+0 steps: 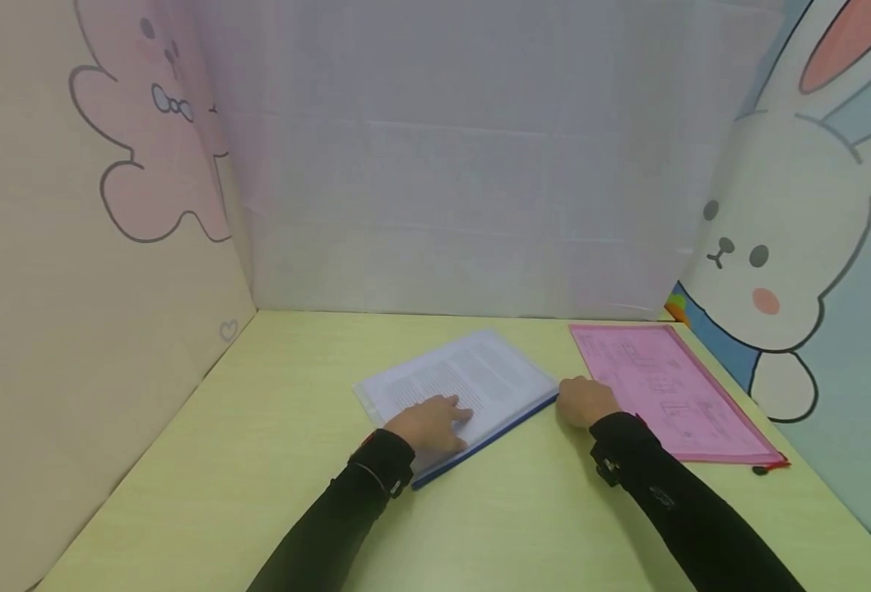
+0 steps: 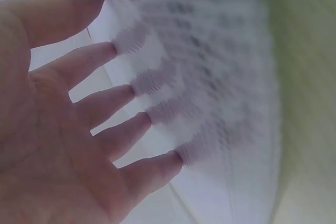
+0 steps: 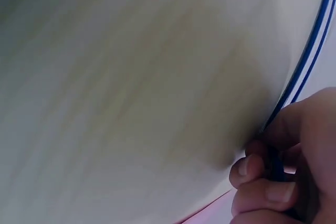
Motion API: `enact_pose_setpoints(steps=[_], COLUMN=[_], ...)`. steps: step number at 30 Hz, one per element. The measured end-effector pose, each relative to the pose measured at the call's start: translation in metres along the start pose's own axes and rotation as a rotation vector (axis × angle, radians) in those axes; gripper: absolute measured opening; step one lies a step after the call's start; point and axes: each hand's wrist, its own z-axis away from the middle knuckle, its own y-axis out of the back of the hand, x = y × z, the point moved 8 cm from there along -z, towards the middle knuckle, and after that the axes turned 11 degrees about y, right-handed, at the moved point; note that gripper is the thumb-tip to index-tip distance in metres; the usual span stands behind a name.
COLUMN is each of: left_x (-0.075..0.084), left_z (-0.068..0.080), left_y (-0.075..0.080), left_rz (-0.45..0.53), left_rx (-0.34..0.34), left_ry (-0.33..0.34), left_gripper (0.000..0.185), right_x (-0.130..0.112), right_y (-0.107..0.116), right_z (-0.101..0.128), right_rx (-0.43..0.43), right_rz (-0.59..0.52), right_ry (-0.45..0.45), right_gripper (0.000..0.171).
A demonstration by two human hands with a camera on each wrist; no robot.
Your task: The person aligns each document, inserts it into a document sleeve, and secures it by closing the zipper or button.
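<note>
A clear report cover with printed sheets (image 1: 472,370) lies slanted on the table, its blue spine bar (image 1: 490,441) along the near edge. My left hand (image 1: 428,423) rests on the top sheet near the lower left end, its fingers spread. In the left wrist view the fingertips of that hand (image 2: 68,124) touch the printed page. At the other end of the spine, my right hand (image 1: 586,401) grips the corner. Curled fingers and thumb of this hand (image 3: 278,177) pinch the end of the blue bar (image 3: 311,45) in the right wrist view.
To the right lies a pink zip pouch (image 1: 672,390) with printed paper inside and a red edge, close beside my right hand. A small dark zip pull (image 1: 761,470) sits at its near corner. Printed panels (image 1: 154,370) wall the pale yellow table (image 1: 257,493) on three sides.
</note>
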Motion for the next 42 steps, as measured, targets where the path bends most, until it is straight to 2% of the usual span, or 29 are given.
enact_pose_setpoints(steps=[22,25,30,37,42], left_x=[0.002,-0.003,-0.021,-0.040,-0.042], left_z=[0.000,0.001,-0.003,-0.005,-0.010], left_y=[0.000,0.004,0.010,0.005,-0.001], left_rz=[-0.044,-0.047,-0.022,-0.013,0.004], left_rx=[0.003,0.022,0.040,-0.029,-0.032], left_ry=[0.023,0.029,0.058,0.107,0.104], left_gripper=[0.060,0.066,0.074,0.087,0.089], right_x=[-0.038,-0.039,-0.039,-0.033,-0.034], right_y=[-0.005,-0.004,-0.003,-0.004,-0.003], right_z=[0.006,0.007,0.006,0.003,0.004], right_rx=[-0.053,-0.048,-0.040,-0.062,-0.045], right_rz=[-0.019,-0.022,-0.012,-0.004,-0.001], right_ry=[0.060,0.062,0.088,0.084,0.098], right_gripper=[0.017,0.017,0.016,0.015,0.015])
